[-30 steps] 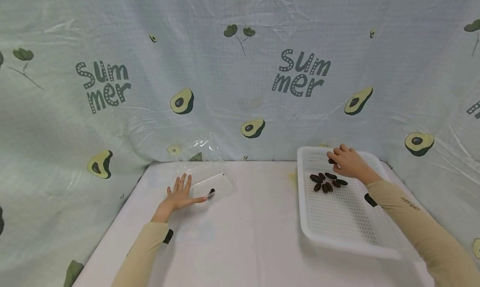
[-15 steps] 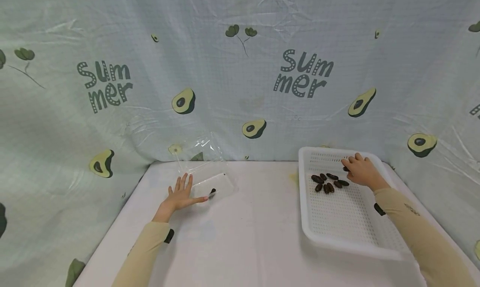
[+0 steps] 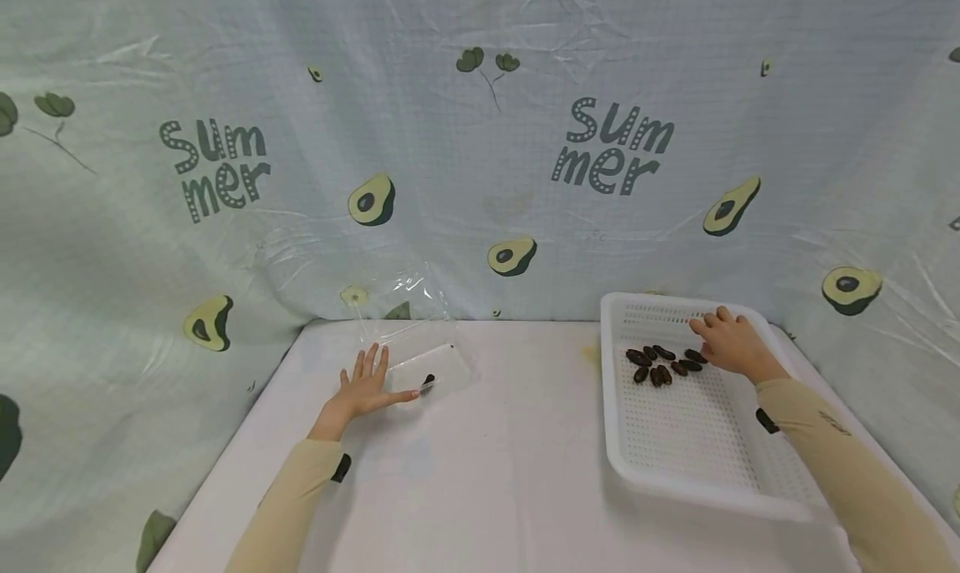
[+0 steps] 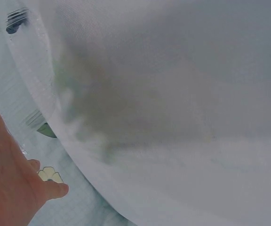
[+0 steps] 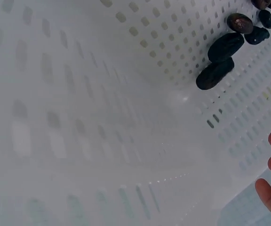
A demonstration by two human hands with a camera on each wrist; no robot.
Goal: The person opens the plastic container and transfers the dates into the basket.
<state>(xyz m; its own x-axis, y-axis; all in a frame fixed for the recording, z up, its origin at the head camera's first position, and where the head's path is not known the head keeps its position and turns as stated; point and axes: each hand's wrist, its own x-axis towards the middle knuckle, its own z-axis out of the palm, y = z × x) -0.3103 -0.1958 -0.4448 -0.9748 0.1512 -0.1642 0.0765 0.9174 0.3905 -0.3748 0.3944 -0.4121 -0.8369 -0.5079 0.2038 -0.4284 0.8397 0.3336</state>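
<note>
My left hand (image 3: 365, 390) lies with fingers spread at the near left edge of a clear plastic box (image 3: 450, 376), its thumb tip close to a dark piece (image 3: 428, 381) inside. The box's see-through lid (image 3: 408, 302) stands up behind. In the left wrist view, the hand (image 4: 13, 174) fills the lower left corner. Over the back right of a white plastic basket (image 3: 611, 423), my right hand (image 3: 729, 344) holds nothing, fingers loosely bent. Just left of it lies a dark, date-like fruit (image 3: 696, 356), beside several more (image 3: 657, 376). The right wrist view shows separated fingertips (image 5: 269, 193) above the basket wall.
The basket has perforated walls and floor and takes up the right of the white table (image 3: 517, 440). A cloth printed with avocados (image 3: 512, 256) hangs behind the table and down both sides.
My right hand has moved right and let go of the dark date-like fruit it held, which now lies at the right end of the group. My left hand keeps its place by the box.
</note>
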